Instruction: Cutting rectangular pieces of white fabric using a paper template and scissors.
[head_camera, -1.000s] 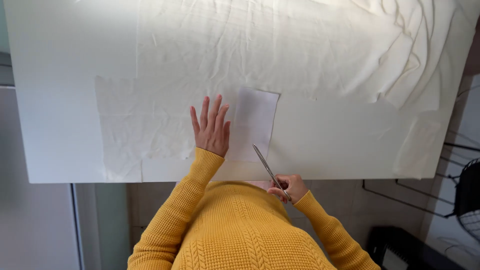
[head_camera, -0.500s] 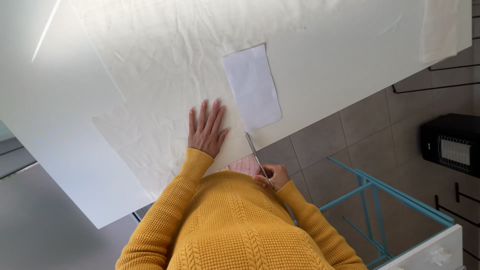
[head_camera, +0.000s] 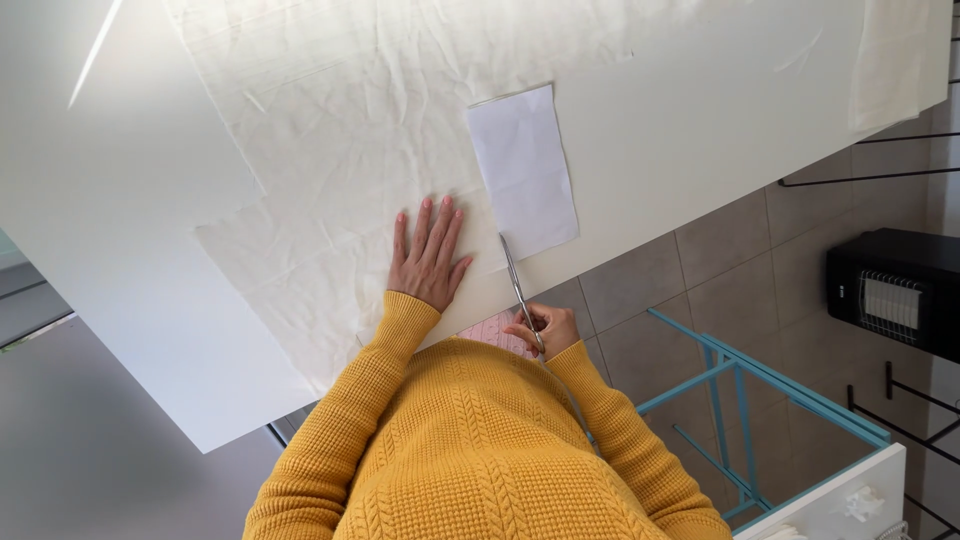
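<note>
containers: honestly just one I can spot, a white box-like bin (head_camera: 840, 500) at 5 o'clock behind the teal-blue metal frame (head_camera: 745, 385); something pale sits at its top but it's too small to tell what

left hand: the left hand (head_camera: 428, 255) lies flat, palm down, fingers spread and pointing to 12 o'clock, pressing on the wrinkled cream-white fabric sheet (head_camera: 330, 150); not gripping anything, just holding the cloth down

right hand: the right hand (head_camera: 545, 328) is at 5 o'clock from the left one, just off the table edge, closed around the handles of the long silver metal scissors (head_camera: 520, 290)

scissors: blades point up toward 11–12 o'clock and look nearly closed, tip reaching the fabric edge right beside the bottom-left corner of the paper, between the left hand and the paper

paper: one white rectangular paper piece (head_camera: 522, 170) lying on the fabric, at 1 o'clock from the left hand, tilted a bit, its lower edge near the table edge

table: big white flat tabletop (head_camera: 130, 250) running diagonally, fabric covers most of the middle and top

fabric location: spread flat on the table, its near corner under the left hand

count: two hands, one pair of scissors, one paper piece, one fabric sheet, one black box-shaped heater (head_camera: 895, 290) at 3 o'clock on the grey tiled floor (head_camera: 650, 290)

clothing: mustard-yellow cable-knit sweater (head_camera: 470, 450) on both arms
</note>
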